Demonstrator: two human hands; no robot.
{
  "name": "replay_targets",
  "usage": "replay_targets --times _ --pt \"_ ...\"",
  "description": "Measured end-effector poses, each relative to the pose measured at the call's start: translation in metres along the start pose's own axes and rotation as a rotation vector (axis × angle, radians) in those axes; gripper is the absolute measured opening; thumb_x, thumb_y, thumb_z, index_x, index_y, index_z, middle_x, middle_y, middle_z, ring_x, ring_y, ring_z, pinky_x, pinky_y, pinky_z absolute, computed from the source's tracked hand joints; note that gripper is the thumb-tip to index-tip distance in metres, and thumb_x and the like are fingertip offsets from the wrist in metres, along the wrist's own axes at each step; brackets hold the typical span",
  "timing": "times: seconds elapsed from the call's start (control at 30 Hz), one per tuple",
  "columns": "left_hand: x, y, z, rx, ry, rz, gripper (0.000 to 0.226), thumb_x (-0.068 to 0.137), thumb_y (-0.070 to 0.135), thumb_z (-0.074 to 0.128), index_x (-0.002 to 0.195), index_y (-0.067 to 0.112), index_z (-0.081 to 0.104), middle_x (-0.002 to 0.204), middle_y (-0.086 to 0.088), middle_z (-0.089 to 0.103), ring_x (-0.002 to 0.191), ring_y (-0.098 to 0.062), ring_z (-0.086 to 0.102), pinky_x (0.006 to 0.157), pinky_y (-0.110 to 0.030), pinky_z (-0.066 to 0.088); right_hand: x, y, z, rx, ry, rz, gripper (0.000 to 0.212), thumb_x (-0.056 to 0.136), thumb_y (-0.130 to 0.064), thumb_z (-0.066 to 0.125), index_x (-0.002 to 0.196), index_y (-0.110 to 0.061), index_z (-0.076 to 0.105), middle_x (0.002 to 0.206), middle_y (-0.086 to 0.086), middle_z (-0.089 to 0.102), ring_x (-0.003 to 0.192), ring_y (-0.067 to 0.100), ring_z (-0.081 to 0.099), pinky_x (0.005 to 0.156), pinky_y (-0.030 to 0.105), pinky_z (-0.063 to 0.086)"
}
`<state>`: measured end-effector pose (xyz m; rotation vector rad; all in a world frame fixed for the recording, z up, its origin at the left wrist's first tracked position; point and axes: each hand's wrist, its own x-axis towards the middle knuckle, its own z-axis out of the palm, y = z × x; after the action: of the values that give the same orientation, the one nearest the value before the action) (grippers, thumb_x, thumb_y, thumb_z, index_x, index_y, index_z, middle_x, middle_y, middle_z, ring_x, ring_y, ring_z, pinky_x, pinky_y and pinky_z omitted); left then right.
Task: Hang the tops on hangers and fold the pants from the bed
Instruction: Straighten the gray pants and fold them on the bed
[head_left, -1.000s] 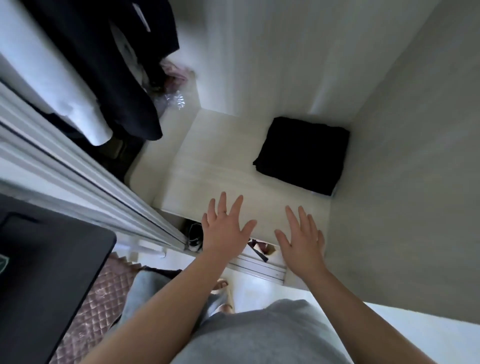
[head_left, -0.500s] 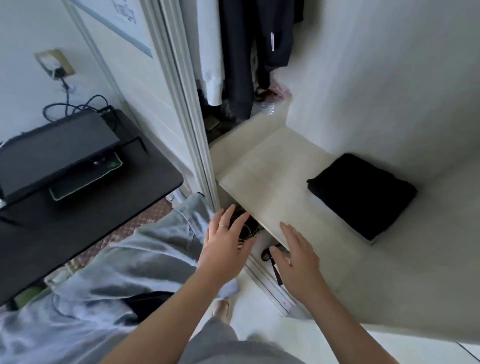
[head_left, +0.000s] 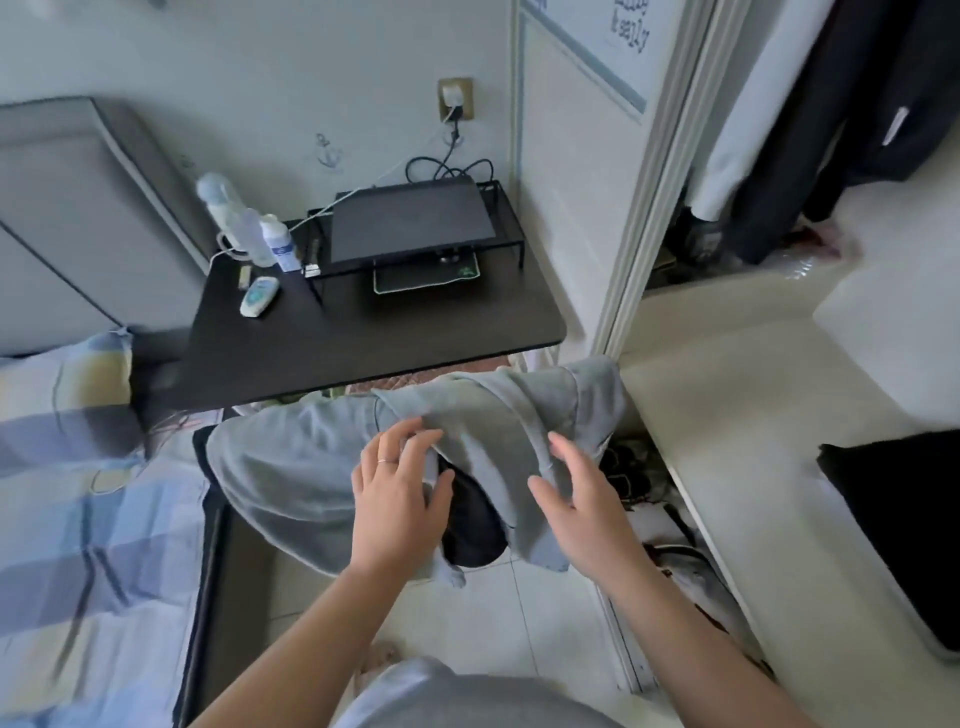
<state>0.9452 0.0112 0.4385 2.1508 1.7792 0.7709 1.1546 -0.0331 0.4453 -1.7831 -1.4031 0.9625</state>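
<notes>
A grey garment (head_left: 498, 441) lies crumpled over the corner of the bed (head_left: 78, 519), with a dark garment (head_left: 472, 525) showing under it. My left hand (head_left: 400, 493) has its fingers on a fold of the grey cloth and its thumb under the edge, pinching it. My right hand (head_left: 576, 499) hovers with spread fingers at the garment's right side, its fingertips at the cloth. A folded black pair of pants (head_left: 893, 525) sits on the white wardrobe shelf (head_left: 753, 415) at the right.
A black desk (head_left: 363, 332) with a monitor stand, bottles and a remote stands just behind the garments. Dark and white clothes (head_left: 831, 130) hang in the open wardrobe. Shoes (head_left: 634, 483) lie under the shelf. A sliding-door frame (head_left: 639, 208) separates wardrobe and desk.
My view has swung left from the wardrobe shelf to the bed corner. Both hands moved off the shelf edge to the grey garment, and the left hand has taken hold of it.
</notes>
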Motion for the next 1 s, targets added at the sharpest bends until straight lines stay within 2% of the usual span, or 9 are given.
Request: replay_targets --times 0.17,0.3,0.4,0.53,0.63,0.7,0.83,0.9,1.0 --pt "-0.026 -0.054 -0.018 -0.104 -0.001 -0.462 0.055 0.087 0.031 0.073 0.136 0.025 0.050 0.148 0.003 0.041 0.136 -0.030 0.034 0.109 -0.051 0.032 0.010 -0.002 0.057 -0.040 -0.131 0.057 0.064 0.098 -0.036 0.059 0.155 -0.024 0.032 0.157 -0.007 0.037 0.145 0.009 0.032 0.110 0.020 0.024" --pt "-0.032 -0.103 -0.037 -0.176 0.001 -0.773 0.069 0.090 0.036 0.069 0.148 0.017 0.035 0.155 -0.006 0.034 0.141 -0.033 0.029 0.112 -0.052 0.029 0.023 -0.008 0.094 -0.035 -0.171 0.130 0.072 0.096 -0.035 0.063 0.156 -0.021 0.028 0.160 -0.001 0.034 0.147 0.017 0.032 0.116 0.031 0.027" --pt "-0.034 -0.129 -0.047 -0.234 0.049 -0.807 0.075 0.088 0.035 0.072 0.149 0.017 0.032 0.154 -0.008 0.034 0.141 -0.033 0.030 0.113 -0.052 0.030 0.028 -0.012 0.120 -0.065 -0.207 0.174 0.080 0.093 -0.037 0.067 0.158 -0.022 0.022 0.161 -0.001 0.033 0.147 0.022 0.032 0.117 0.039 0.030" --pt "-0.033 -0.156 -0.056 -0.316 0.078 -0.864 0.073 0.087 0.036 0.074 0.145 0.015 0.034 0.149 -0.007 0.038 0.134 -0.033 0.041 0.107 -0.053 0.039 0.032 -0.021 0.150 -0.035 -0.189 0.203 0.077 0.087 -0.035 0.072 0.151 -0.019 0.033 0.150 -0.001 0.045 0.137 0.022 0.043 0.107 0.034 0.037" --pt "-0.026 -0.178 -0.063 -0.426 -0.132 -0.805 0.042 0.090 0.039 0.070 0.117 0.015 0.049 0.116 0.000 0.060 0.106 -0.025 0.061 0.081 -0.039 0.051 0.040 -0.028 0.160 0.014 -0.062 0.249 0.055 0.088 -0.032 0.072 0.133 -0.016 0.046 0.130 0.001 0.056 0.120 0.024 0.054 0.090 0.030 0.039" --pt "-0.022 -0.189 -0.070 -0.428 -0.239 -0.741 0.024 0.095 0.036 0.064 0.104 0.016 0.055 0.101 0.001 0.065 0.094 -0.022 0.064 0.069 -0.033 0.047 0.045 -0.033 0.165 0.018 0.027 0.257 0.038 0.088 -0.030 0.072 0.116 -0.014 0.051 0.114 0.001 0.062 0.106 0.024 0.058 0.082 0.030 0.039" --pt "-0.023 -0.207 -0.080 -0.459 -0.258 -0.678 0.019 0.098 0.025 0.059 0.104 0.008 0.065 0.098 -0.008 0.069 0.086 -0.023 0.064 0.071 -0.034 0.046 0.049 -0.039 0.175 -0.005 0.129 0.284 0.024 0.092 -0.026 0.068 0.099 -0.008 0.053 0.086 -0.003 0.060 0.087 0.023 0.057 0.073 0.029 0.036" --pt "-0.030 -0.214 -0.085 -0.516 -0.260 -0.702 0.024 0.098 0.022 0.056 0.102 -0.002 0.061 0.091 -0.014 0.065 0.080 -0.023 0.056 0.071 -0.035 0.043 0.048 -0.039 0.178 -0.024 0.150 0.292 0.022 0.094 -0.024 0.066 0.094 -0.007 0.053 0.079 -0.004 0.056 0.083 0.025 0.057 0.072 0.030 0.036" --pt "-0.040 -0.224 -0.092 -0.620 -0.249 -0.746 0.029 0.101 0.018 0.051 0.098 -0.011 0.051 0.086 -0.010 0.052 0.081 -0.020 0.047 0.074 -0.035 0.037 0.044 -0.041 0.180 -0.046 0.157 0.275 0.023 0.096 -0.021 0.063 0.082 -0.006 0.051 0.074 0.001 0.055 0.076 0.026 0.055 0.064 0.032 0.035"
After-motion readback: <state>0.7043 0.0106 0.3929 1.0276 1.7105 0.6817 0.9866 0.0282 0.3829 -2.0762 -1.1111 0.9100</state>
